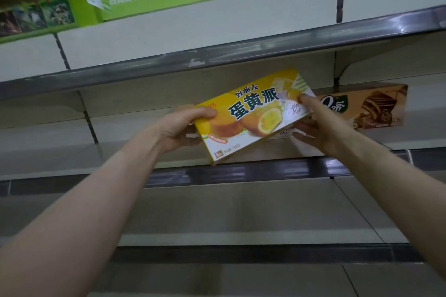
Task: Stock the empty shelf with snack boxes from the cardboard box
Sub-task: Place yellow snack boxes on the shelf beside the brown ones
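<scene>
Fingers point(205, 111) of both hands, left hand point(179, 128) and right hand point(316, 125), clasp a tilted yellow cardboard snack box point(253, 113) near a brown snack box point(366, 106) on the shelf point(241, 172).

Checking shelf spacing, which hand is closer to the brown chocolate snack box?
Right. The right hand is just beside the brown chocolate snack box; the left hand is across the yellow box.

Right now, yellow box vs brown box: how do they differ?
The yellow box is held tilted in the air by both hands, left and right; the brown box stands level on the shelf, untouched. Yellow shows egg-yolk pies, brown a chocolate cake. Both are flat, long snack boxes facing front.
</scene>
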{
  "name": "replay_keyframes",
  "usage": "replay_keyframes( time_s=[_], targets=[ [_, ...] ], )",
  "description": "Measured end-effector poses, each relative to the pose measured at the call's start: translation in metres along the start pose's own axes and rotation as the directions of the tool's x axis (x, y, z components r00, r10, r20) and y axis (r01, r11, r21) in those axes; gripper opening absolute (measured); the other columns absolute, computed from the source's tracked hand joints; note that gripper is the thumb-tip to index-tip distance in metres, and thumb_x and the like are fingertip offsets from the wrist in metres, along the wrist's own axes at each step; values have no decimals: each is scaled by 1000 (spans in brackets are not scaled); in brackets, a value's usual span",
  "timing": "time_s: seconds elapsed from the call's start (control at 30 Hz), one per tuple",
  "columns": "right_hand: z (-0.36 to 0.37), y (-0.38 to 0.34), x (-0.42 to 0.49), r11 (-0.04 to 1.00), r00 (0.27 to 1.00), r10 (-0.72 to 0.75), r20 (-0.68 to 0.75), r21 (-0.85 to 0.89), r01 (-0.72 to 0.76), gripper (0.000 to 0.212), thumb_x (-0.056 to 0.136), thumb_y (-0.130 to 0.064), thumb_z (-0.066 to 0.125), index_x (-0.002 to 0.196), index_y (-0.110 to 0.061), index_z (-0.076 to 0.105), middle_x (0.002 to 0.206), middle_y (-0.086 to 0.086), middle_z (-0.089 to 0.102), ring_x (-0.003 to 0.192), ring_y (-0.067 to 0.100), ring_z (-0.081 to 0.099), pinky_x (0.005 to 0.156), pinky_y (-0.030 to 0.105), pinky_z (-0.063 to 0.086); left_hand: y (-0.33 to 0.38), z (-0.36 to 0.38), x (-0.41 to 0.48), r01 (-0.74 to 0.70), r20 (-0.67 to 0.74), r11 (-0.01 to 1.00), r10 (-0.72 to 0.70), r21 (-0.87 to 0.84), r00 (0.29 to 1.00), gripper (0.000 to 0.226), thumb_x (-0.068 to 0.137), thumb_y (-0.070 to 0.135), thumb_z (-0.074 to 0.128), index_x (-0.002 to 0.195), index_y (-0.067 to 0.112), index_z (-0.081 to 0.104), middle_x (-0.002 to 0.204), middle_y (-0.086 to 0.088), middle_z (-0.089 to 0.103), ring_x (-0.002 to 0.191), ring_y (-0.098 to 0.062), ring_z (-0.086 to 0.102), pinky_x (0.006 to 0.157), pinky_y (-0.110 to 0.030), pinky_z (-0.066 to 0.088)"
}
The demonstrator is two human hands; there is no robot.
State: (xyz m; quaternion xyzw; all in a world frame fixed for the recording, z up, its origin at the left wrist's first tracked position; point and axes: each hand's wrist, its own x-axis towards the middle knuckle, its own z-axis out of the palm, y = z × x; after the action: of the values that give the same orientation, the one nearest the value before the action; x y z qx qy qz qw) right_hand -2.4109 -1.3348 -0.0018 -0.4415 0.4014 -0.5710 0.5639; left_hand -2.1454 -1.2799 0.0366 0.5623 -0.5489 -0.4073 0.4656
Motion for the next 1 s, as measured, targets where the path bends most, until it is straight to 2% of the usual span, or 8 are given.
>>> replay_keyframes(
  time_s=[0.17,0.33,0.43,0.5,0.57,0.73,0.93,1.0],
  targets=[
    [-18,3,11,933,995,88,48,-353,-65,37,76,-37,74,107,-20,64,113,1,64,106,18,57,92,34,45,2,9,21,-139,-90,990,138,4,986,44,56,20,71,101,22,67,90,0,70,81,-19,64,79,-31,50],
    [-21,11,16,881,994,-46,98,-466,87,38,76,-24,79,110,-13,64,104,3,70,98,20,65,86,33,50,-10,23,39,-171,-151,977,190,131,970,44,78,0,70,118,17,61,104,-8,63,74,-17,62,55,-19,52],
    [-26,10,18,809,980,-182,80,-554,195,46,78,-10,77,119,-10,56,92,0,64,91,19,62,82,30,49,-19,31,45,-142,-96,970,163,195,982,58,80,-3,69,132,16,51,120,-11,61,84,-19,66,69,-25,58],
    [-23,9,21,748,974,-212,84,-627,217,75,76,-10,79,139,-15,37,98,-2,58,89,15,57,80,26,47,-21,37,50,-137,-86,962,161,235,983,73,79,1,74,141,19,42,122,-9,59,86,-18,67,70,-29,58],
    [-17,11,26,648,966,-250,71,-728,222,101,73,-16,83,148,-26,17,114,2,52,103,21,53,93,36,46,-19,42,54,-118,-121,957,154,265,981,83,77,5,78,145,21,35,124,-9,57,88,-19,66,66,-28,57],
    [-7,17,37,385,939,-320,123,-889,248,95,74,-28,79,147,-34,17,125,16,51,112,38,49,97,48,43,-10,41,61,-43,-118,928,93,371,989,92,72,14,84,148,25,34,123,-5,56,84,-17,64,50,-21,50],
    [-6,15,45,273,918,-371,138,-929,250,73,83,-27,72,142,-24,29,133,18,33,100,41,56,88,44,48,-21,43,81,-108,-134,893,184,437,974,85,76,15,81,148,18,36,138,-5,52,112,-22,58,94,-35,52],
    [-5,16,49,245,912,-384,145,-936,252,72,84,-28,72,142,-21,30,135,19,32,99,41,56,83,41,47,-23,45,87,-127,-135,870,215,477,967,78,78,17,79,146,19,39,138,-3,52,111,-20,57,97,-35,50]
  ],
)
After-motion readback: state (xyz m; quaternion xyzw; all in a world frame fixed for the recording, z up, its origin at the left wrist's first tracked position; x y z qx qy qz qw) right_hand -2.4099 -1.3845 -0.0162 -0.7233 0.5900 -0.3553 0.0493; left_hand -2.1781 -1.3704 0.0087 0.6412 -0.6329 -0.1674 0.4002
